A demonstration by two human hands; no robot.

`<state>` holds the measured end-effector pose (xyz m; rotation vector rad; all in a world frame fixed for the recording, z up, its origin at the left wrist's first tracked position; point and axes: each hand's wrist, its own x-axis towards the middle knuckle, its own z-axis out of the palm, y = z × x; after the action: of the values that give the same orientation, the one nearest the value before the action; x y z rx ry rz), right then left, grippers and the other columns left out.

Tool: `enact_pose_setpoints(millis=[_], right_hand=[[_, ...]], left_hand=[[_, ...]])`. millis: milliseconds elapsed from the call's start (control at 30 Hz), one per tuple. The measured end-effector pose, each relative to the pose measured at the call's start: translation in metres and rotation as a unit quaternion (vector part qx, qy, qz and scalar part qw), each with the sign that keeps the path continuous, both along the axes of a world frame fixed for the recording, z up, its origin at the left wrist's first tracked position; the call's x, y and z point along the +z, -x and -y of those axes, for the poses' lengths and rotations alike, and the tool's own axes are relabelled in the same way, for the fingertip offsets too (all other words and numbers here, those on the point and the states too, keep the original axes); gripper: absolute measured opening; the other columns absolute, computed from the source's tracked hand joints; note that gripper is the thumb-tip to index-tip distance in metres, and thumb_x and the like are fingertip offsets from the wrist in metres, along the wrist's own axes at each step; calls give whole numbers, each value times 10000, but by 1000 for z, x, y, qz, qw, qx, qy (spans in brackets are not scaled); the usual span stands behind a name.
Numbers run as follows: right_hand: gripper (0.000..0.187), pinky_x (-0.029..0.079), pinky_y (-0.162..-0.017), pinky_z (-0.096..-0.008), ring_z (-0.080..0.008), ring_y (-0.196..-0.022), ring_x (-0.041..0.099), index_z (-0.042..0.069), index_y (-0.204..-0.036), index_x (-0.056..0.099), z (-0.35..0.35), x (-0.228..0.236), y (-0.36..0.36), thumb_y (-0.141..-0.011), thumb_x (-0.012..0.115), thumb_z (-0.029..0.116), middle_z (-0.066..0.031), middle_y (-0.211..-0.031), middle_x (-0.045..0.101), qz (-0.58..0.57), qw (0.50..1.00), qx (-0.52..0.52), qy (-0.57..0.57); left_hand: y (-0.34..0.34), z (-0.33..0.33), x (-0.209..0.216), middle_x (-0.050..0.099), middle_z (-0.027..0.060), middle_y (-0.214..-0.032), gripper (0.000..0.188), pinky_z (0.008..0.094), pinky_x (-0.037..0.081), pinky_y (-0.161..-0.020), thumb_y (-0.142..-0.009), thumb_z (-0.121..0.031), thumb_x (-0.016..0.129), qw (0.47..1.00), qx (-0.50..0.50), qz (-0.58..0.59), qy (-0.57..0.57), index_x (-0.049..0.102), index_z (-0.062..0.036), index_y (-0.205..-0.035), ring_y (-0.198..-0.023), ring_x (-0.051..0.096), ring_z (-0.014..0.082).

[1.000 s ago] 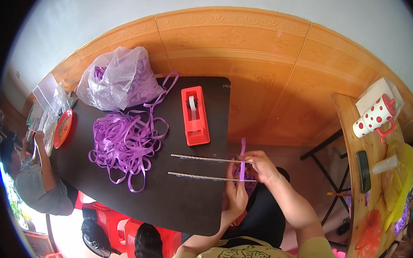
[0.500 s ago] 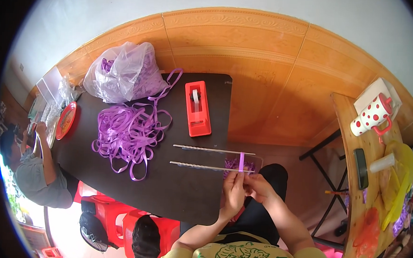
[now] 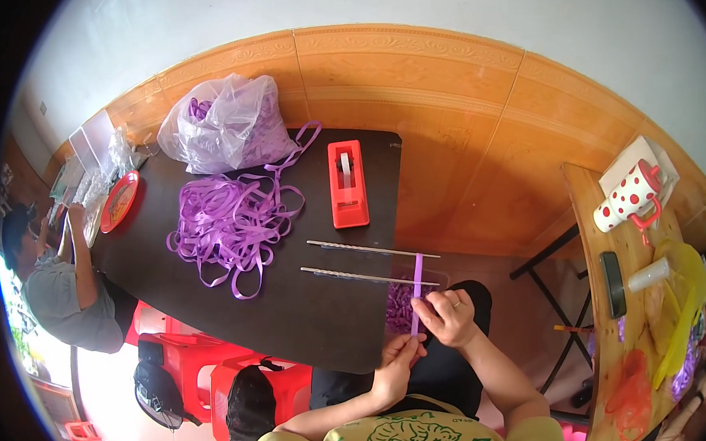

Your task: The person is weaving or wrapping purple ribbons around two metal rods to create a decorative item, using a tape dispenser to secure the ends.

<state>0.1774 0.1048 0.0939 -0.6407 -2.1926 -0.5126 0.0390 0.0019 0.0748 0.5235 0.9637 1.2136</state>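
Two thin metal rods, the far rod (image 3: 367,248) and the near rod (image 3: 366,277), lie side by side and stick out past the table's right edge. A purple ribbon (image 3: 419,269) hangs across both of them near their tips and runs down toward me. My left hand (image 3: 395,370) pinches the lower end of this strip. Higher up, beside the near rod, my right hand (image 3: 450,317) has its thumb and fingertips closed on the same strip. Under the rods, partly hidden, is a container with purple ribbon pieces (image 3: 400,308).
On the dark table (image 3: 322,324) lie a heap of purple ribbon (image 3: 231,225), a plastic bag of ribbon (image 3: 229,128), a red tape dispenser (image 3: 347,186) and a red plate (image 3: 120,202). A person (image 3: 70,292) works at left. A wooden table (image 3: 588,202) holds a phone (image 3: 612,283) and dotted tumbler (image 3: 629,197).
My left hand has moved down toward me, drawing out the ribbon's lower end. My right hand has shifted slightly up beside the strip. The whole view has shifted a little.
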Motion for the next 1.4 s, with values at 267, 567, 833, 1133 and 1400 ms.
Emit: enact_pose_setpoints(millis=[267,567,833,1133,1400], right_hand=[[312,336,-523,-267,-141,-621,472,33,-928,685,9,7,11,-632,671,131,-32,-844,524,21,999,30,-30],[343,334,-497,-279,-148,-577,473,34,-969,666,9,39,23,-648,757,115,-11,-735,504,-69,997,33,10],[64,427,-534,-278,-153,-587,552,-37,-817,658,-41,78,27,-792,603,-57,-91,-702,586,-315,851,121,403],[153,323,-473,-206,-48,-508,443,25,-680,661,-121,32,13,-777,743,110,21,-583,551,-378,556,83,736],[85,444,-518,-232,-118,-641,625,56,-730,648,-109,-3,10,-791,708,61,-25,-692,638,-500,370,73,779]], left_hand=[[11,9,-1,578,12,-788,241,196,405,-734,-986,-170,467,999,-34,12,17,612,5,-1066,-758,514,72],[32,23,-12,599,16,-877,321,222,414,-753,-987,-246,470,989,-132,2,-66,591,-3,-1157,-823,541,84],[16,-6,-53,624,35,-966,324,202,450,-701,-979,-155,481,991,-53,-99,-69,485,-29,-1279,-806,542,65],[-29,-82,-28,617,39,-1086,335,183,400,-721,-968,-136,488,987,82,-105,-89,475,-51,-1292,-841,514,55],[-34,-129,-15,472,90,-1311,422,310,368,-1014,-932,-22,463,957,172,-54,-229,410,-8,-1350,-1196,467,173]])
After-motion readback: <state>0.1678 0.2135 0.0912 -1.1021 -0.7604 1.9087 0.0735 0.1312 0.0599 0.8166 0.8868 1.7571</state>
